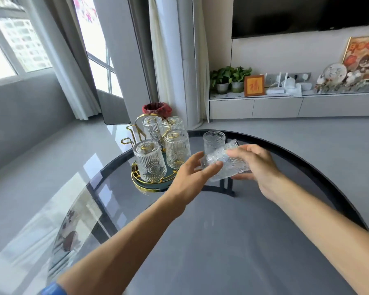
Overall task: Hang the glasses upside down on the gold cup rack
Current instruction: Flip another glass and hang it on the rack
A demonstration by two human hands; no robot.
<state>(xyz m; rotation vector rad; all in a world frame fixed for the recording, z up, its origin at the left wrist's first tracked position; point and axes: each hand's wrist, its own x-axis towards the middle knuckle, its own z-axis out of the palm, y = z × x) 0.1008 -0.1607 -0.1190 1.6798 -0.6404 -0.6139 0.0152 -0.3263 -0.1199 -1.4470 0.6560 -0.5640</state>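
Note:
The gold cup rack (134,133) stands on a round gold-rimmed tray (143,185) at the table's far left edge. Several ribbed clear glasses hang upside down on it, the nearest one (150,160) in front. One more glass (213,141) stands upright on the table right of the rack. Just in front of that one, a tilted glass (226,165) is held above the table. My right hand (256,165) grips its right side. My left hand (192,173) touches its left end with thumb and fingertips.
The round dark glass table (200,241) has a black rim; its curved far edge runs behind the glasses. On the floor beyond the rack is a bin with a red liner (157,108). A low TV cabinet (285,105) with plants stands far right.

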